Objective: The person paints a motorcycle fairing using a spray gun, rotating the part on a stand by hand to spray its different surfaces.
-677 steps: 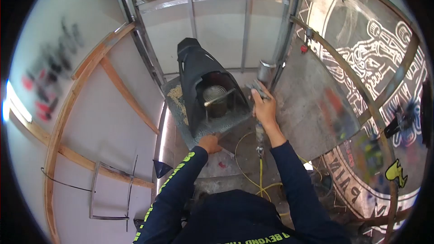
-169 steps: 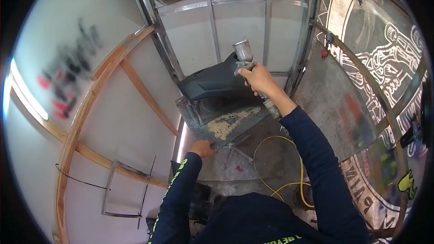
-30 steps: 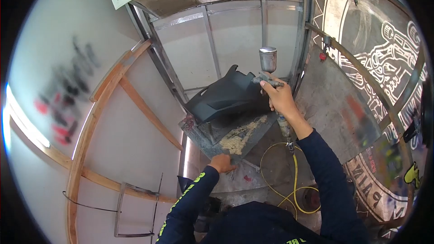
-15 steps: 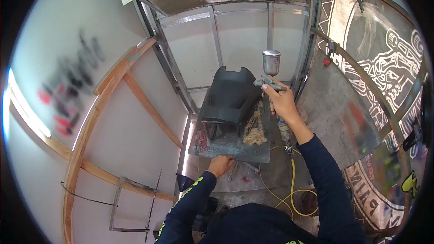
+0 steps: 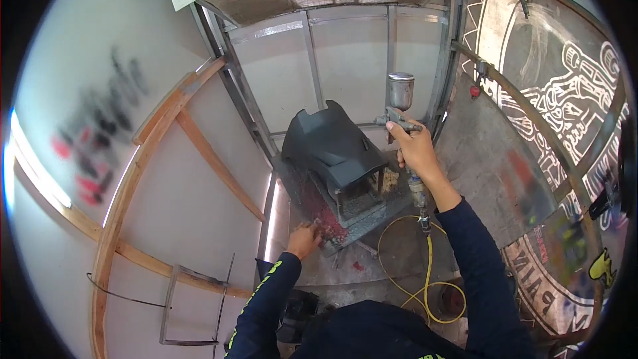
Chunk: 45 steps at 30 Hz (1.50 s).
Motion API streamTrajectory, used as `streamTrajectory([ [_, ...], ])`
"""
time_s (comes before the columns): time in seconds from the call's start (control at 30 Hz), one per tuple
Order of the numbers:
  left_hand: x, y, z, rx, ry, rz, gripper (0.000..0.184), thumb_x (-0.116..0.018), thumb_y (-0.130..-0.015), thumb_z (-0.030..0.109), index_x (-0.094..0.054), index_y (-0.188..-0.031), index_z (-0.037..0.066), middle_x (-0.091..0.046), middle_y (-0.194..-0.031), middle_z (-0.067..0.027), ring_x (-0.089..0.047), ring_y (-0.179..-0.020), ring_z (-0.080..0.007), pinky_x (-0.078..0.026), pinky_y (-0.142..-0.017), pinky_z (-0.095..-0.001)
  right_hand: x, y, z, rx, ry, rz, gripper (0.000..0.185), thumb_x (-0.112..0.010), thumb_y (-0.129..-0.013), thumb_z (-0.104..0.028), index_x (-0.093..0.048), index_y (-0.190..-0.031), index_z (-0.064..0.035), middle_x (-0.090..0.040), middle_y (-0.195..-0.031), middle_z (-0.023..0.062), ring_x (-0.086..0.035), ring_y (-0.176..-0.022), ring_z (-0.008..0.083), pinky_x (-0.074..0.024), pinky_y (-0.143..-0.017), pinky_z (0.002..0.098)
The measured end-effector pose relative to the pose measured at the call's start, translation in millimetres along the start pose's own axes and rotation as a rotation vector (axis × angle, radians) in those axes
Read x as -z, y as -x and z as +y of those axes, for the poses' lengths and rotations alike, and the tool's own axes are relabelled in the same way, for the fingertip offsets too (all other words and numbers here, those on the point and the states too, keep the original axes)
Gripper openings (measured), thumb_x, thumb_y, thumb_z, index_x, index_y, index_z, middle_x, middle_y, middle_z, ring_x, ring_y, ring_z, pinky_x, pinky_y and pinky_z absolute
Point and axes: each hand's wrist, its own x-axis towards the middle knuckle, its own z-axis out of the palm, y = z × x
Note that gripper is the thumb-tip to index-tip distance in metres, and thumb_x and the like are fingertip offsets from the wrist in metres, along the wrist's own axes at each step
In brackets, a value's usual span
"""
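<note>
In my right hand is a spray gun with a metal cup on top, its nozzle facing left. A yellow hose runs down from its handle. A dark grey moulded panel rests on a stand on a paint-stained board, turned at an angle. The nozzle is to the right of the panel and apart from it. My left hand has its fingers closed at the board's near left edge; the fingertips are partly hard to make out.
White walls with a wooden frame stand on the left. A metal-framed wall closes the back. On the right are a painted banner and a grey sheet. The hose lies in loops on the floor near my body.
The board and panel have turned, the panel's near end swinging right. My left hand has moved left with the board edge. The spray gun has hardly moved.
</note>
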Motion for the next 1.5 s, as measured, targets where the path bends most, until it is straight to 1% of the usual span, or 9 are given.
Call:
streamTrajectory([
  [0.2, -4, -10, -27, 0.076, -0.054, -0.078, 0.047, -0.067, -0.085, 0.029, -0.059, -0.125, 0.004, -0.058, -0.132, -0.0200, -0.053, -0.124, -0.0400, -0.040, -0.109, -0.0459, -4, -11, 1, 0.008, -0.025, -0.014, 0.050, -0.062, -0.095, -0.027, -0.054, -0.139, -0.0047, -0.058, -0.072, 0.0026, -0.050, -0.040, 0.0099, -0.0412, -0.036, 0.0274],
  [0.37, -1, -13, -47, 0.107, -0.172, -0.159, 0.077, -0.073, -0.081, 0.032, -0.040, -0.146, 0.006, -0.040, -0.151, -0.0185, -0.038, -0.138, -0.0400, -0.035, -0.113, -0.0475, -30, -35, -9, -0.025, -0.121, -0.066, 0.039, -0.061, -0.096, -0.032, -0.061, -0.113, 0.0032, -0.065, -0.080, 0.0111, -0.049, -0.040, 0.0108, -0.0406, -0.033, 0.0264],
  [0.57, 7, -17, -53, 0.106, -0.265, -0.235, 0.086, -0.075, -0.079, 0.036, -0.034, -0.151, 0.009, -0.027, -0.160, -0.0159, -0.025, -0.147, -0.0359, -0.028, -0.118, -0.0517, -85, -84, -5, -0.089, -0.170, -0.188, 0.038, -0.062, -0.094, -0.033, -0.060, -0.102, 0.0043, -0.067, -0.079, 0.0141, -0.049, -0.040, 0.0122, -0.0422, -0.034, 0.0279],
  [0.8, 6, -4, -23, 0.005, -0.346, -0.325, 0.086, -0.074, -0.079, 0.037, -0.035, -0.151, 0.010, -0.033, -0.158, -0.0118, -0.035, -0.143, -0.0331, -0.031, -0.115, -0.0500, -128, -112, 2, -0.126, -0.142, -0.318, 0.031, -0.062, -0.093, -0.029, -0.058, -0.093, 0.0014, -0.064, -0.069, 0.0114, -0.049, -0.040, 0.0119, -0.0432, -0.034, 0.0298],
  [0.87, 2, -3, -21, -0.049, -0.282, -0.317, 0.084, -0.073, -0.079, 0.037, -0.036, -0.150, 0.010, -0.042, -0.153, -0.0119, -0.042, -0.137, -0.0325, -0.035, -0.112, -0.0500, -129, -115, 11, -0.141, 0.022, -0.338, 0.030, -0.062, -0.092, -0.028, -0.060, -0.091, 0.0020, -0.061, -0.064, 0.0100, -0.051, -0.040, 0.0141, -0.0453, -0.035, 0.0329],
  [1.2, 8, -24, 31, -0.042, -0.237, -0.498, 0.079, -0.072, -0.081, 0.041, -0.041, -0.146, 0.008, -0.051, -0.144, -0.0157, -0.049, -0.130, -0.0346, -0.044, -0.105, -0.0500, -49, -111, 18, -0.132, 0.327, -0.142, 0.032, -0.063, -0.091, -0.028, -0.062, -0.086, 0.0038, -0.060, -0.061, 0.0086, -0.052, -0.038, 0.0157, -0.0447, -0.034, 0.0335],
  [1.23, 10, -24, 37, -0.026, -0.222, -0.514, 0.079, -0.072, -0.081, 0.042, -0.041, -0.145, 0.009, -0.051, -0.144, -0.0157, -0.049, -0.131, -0.0353, -0.045, -0.104, -0.0494, -39, -111, 16, -0.113, 0.350, -0.125, 0.037, -0.063, -0.090, -0.028, -0.061, -0.083, 0.0077, -0.060, -0.060, 0.0108, -0.057, -0.042, 0.0190, -0.0492, -0.038, 0.0359],
  [1.47, -9, -23, 42, -0.115, -0.240, -0.470, 0.077, -0.071, -0.082, 0.042, -0.043, -0.145, 0.008, -0.048, -0.147, -0.0162, -0.047, -0.132, -0.0376, -0.046, -0.105, -0.0460, 4, -129, 22, -0.092, 0.541, 0.007, 0.037, -0.062, -0.088, -0.028, -0.065, -0.096, 0.0084, -0.064, -0.065, 0.0159, -0.064, -0.046, 0.0270, -0.0511, -0.041, 0.0376],
  [1.5, -12, -25, 41, -0.115, -0.240, -0.469, 0.077, -0.071, -0.082, 0.042, -0.043, -0.145, 0.008, -0.048, -0.147, -0.0162, -0.047, -0.132, -0.0376, -0.046, -0.105, -0.0460, 7, -125, 12, -0.108, 0.588, 0.030, 0.037, -0.063, -0.087, -0.028, -0.065, -0.099, 0.0074, -0.067, -0.074, 0.0221, -0.068, -0.058, 0.0338, -0.0546, -0.051, 0.0429],
])
